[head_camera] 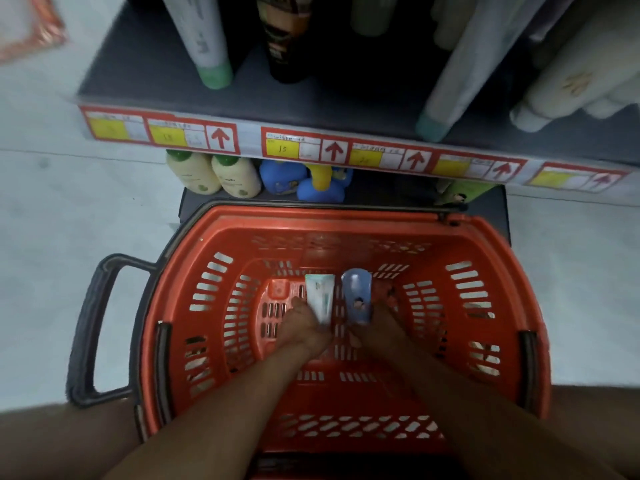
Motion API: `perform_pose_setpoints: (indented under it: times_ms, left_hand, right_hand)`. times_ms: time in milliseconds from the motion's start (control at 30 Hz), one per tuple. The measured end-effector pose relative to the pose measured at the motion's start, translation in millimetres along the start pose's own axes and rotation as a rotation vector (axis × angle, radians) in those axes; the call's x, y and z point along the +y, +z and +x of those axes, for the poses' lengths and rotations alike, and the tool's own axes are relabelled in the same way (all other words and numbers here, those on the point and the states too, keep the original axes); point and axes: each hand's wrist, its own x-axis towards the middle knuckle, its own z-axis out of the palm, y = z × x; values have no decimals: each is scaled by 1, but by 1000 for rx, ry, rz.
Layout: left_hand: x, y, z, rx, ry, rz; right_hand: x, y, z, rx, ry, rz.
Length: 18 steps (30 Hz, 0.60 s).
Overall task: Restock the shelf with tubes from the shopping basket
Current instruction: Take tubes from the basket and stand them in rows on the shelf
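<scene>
Deep in the red shopping basket (pixel 512 289), the left hand (pixel 301 327) closes on a white tube (pixel 320 297) and the right hand (pixel 377 327) on a blue tube (pixel 356 299), both at the floor's centre. Best to firm both grips low on the tubes, lift straight up past the rim, then carry toward the shelf (pixel 311 95) at 12 o'clock.

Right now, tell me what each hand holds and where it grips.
Left hand grips the white tube at its near end. Right hand grips the blue tube at its near end. Both are down in the basket.
</scene>
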Motion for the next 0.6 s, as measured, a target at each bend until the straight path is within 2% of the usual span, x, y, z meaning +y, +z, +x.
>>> perform_pose_setpoints:
  times_ms: [133, 233, 433, 600]
  left_hand:
    - [17, -23, -32, 73, 98, -43]
    - [30, -40, -61, 97, 185, -87]
    - [64, -77, -120, 213, 384, -139]
    - [95, -106, -168, 310, 543, -168]
  right_hand:
    - [2, -19, -16, 121, -107, -70]
    - [-22, -42, -49, 199, -181, -78]
    - [-67, -95, -117, 288, -271, -40]
    - [-87, -143, -156, 385, -421, -3]
